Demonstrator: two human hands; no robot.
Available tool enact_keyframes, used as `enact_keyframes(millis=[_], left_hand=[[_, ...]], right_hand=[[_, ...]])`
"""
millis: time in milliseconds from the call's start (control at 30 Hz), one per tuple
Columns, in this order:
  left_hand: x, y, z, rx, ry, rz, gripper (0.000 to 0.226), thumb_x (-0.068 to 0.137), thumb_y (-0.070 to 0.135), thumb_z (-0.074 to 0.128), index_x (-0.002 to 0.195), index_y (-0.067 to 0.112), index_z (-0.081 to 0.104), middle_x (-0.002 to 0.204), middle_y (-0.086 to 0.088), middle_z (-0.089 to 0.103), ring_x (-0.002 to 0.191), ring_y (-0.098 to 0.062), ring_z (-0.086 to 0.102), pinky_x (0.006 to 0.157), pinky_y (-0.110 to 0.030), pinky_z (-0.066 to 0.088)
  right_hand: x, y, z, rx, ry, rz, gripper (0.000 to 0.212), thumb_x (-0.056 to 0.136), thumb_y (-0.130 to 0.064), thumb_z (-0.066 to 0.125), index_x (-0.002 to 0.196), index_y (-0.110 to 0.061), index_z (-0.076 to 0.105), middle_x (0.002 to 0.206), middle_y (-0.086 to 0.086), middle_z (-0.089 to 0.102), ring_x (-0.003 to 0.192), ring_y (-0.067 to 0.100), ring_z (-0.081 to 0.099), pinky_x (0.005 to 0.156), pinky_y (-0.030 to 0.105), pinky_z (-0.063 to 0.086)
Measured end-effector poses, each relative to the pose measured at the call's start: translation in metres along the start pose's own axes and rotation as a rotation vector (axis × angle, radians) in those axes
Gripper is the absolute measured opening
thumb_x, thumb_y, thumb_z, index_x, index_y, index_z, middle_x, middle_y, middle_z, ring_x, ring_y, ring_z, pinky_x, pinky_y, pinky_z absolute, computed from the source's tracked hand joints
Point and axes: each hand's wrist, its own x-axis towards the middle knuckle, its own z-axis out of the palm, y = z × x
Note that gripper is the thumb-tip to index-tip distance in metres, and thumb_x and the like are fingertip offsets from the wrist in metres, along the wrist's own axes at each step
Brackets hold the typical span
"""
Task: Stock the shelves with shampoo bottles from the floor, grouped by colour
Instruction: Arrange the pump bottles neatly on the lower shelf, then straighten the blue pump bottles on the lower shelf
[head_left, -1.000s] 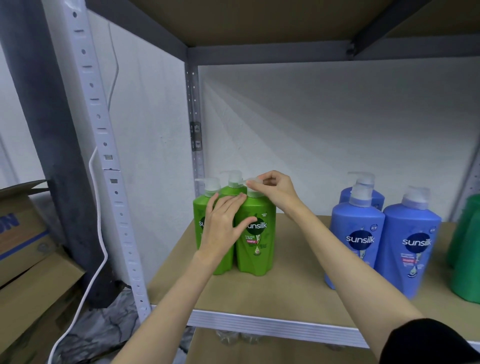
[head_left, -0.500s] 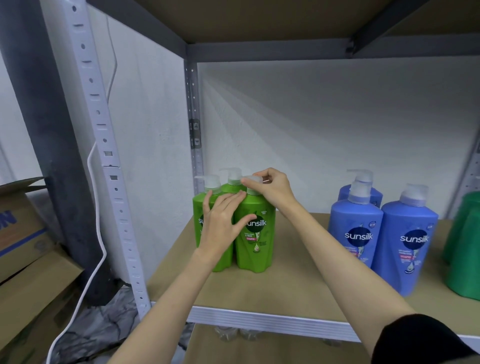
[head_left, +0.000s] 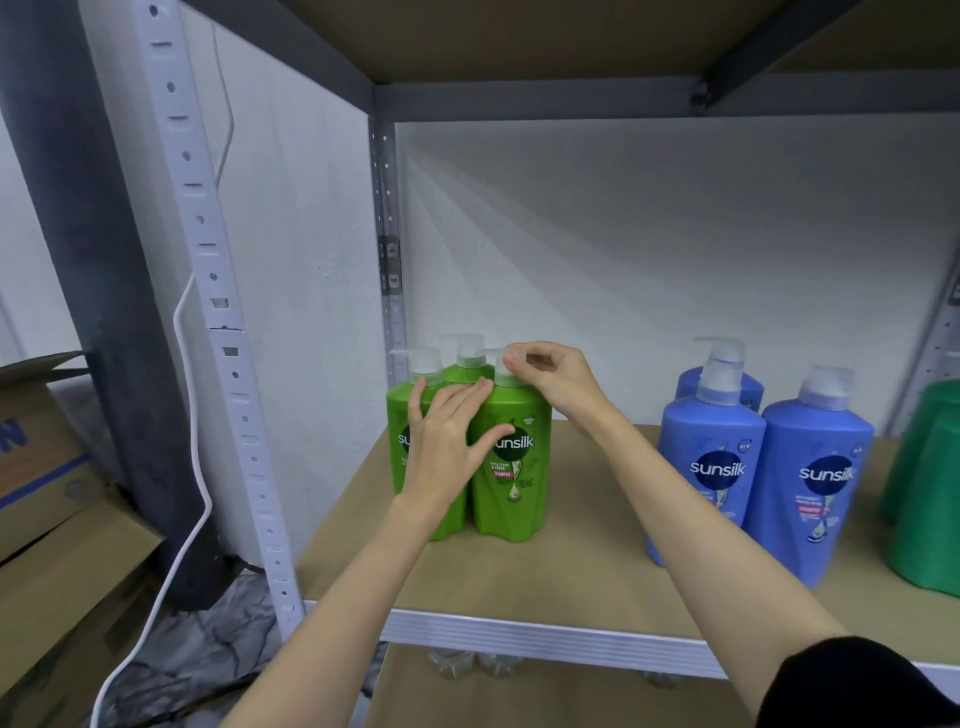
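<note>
Three light green Sunsilk pump bottles stand together at the shelf's (head_left: 597, 587) left end. My left hand (head_left: 449, 447) lies flat with straight fingers across the front of the two nearest ones, the front right bottle (head_left: 514, 483) and the front left bottle (head_left: 402, 441). My right hand (head_left: 553, 376) pinches the white pump head (head_left: 506, 364) of the front right bottle. A third green bottle (head_left: 467, 358) stands behind them. Three blue Sunsilk bottles stand to the right: one in front on the left (head_left: 709, 467), one in front on the right (head_left: 818, 483), one at the back (head_left: 727, 364).
Dark green bottles (head_left: 930, 493) stand at the shelf's right edge. The upper shelf board (head_left: 519, 41) hangs overhead. A white perforated upright (head_left: 208, 312) and a white cable (head_left: 182, 519) run down the left. Cardboard boxes (head_left: 52, 493) sit on the floor at left.
Both hands stay on the green bottles. My right hand has shifted slightly on the pump head and turned it; the view has moved a little.
</note>
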Motion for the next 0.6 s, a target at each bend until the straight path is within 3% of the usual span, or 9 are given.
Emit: enact_keyframes(millis=[133,233,433,500,600], left_hand=[[0.003,0.001,-0.006,0.009,-0.049,-0.002,0.060,0.076,0.058,0.049,0.116,0.015,0.062,0.113,0.002,0.067,0.107,-0.015,0.061,0.109,-0.034,0.005],[0.004,0.002,-0.012,0.002,-0.088,-0.002,0.065,0.076,0.061,0.044,0.123,0.018,0.056,0.125,0.001,0.060,0.118,-0.017,0.053,0.109,-0.031,0.001],[0.001,0.049,-0.018,-0.213,0.099,-0.023,0.050,0.082,0.043,0.053,0.122,0.014,0.055,0.125,-0.002,0.056,0.117,-0.015,0.046,0.105,-0.026,0.022],[-0.009,0.078,-0.009,-0.332,0.076,-0.011,0.047,0.083,0.037,0.053,0.123,0.012,0.054,0.127,-0.004,0.055,0.119,-0.013,0.045,0.104,-0.024,0.026],[-0.028,0.122,0.016,-0.486,0.009,-0.050,0.049,0.084,0.037,0.051,0.125,0.010,0.052,0.129,-0.006,0.053,0.121,-0.014,0.045,0.105,-0.028,0.032]], right_hand=[[-0.006,-0.003,0.001,-0.090,0.028,-0.004,0.037,0.086,-0.019,0.064,0.118,-0.002,0.058,0.117,0.014,0.062,0.100,0.016,0.058,0.085,0.019,0.048],[-0.017,-0.010,-0.010,-0.222,0.060,-0.047,0.058,0.084,-0.028,0.066,0.135,-0.012,0.044,0.125,0.009,0.054,0.116,0.017,0.052,0.098,0.028,0.042],[-0.076,-0.020,-0.058,-0.422,0.273,-0.330,0.043,0.086,-0.017,0.064,0.128,-0.016,0.053,0.123,-0.001,0.054,0.113,0.009,0.049,0.098,0.024,0.038],[-0.103,-0.010,-0.074,-0.457,0.377,-0.385,0.039,0.087,-0.013,0.062,0.125,-0.016,0.056,0.125,0.000,0.055,0.115,0.005,0.047,0.100,0.021,0.038],[-0.143,0.011,-0.103,-0.551,0.557,-0.437,0.038,0.086,-0.009,0.059,0.123,-0.015,0.058,0.130,0.009,0.050,0.121,0.013,0.046,0.099,0.008,0.031]])
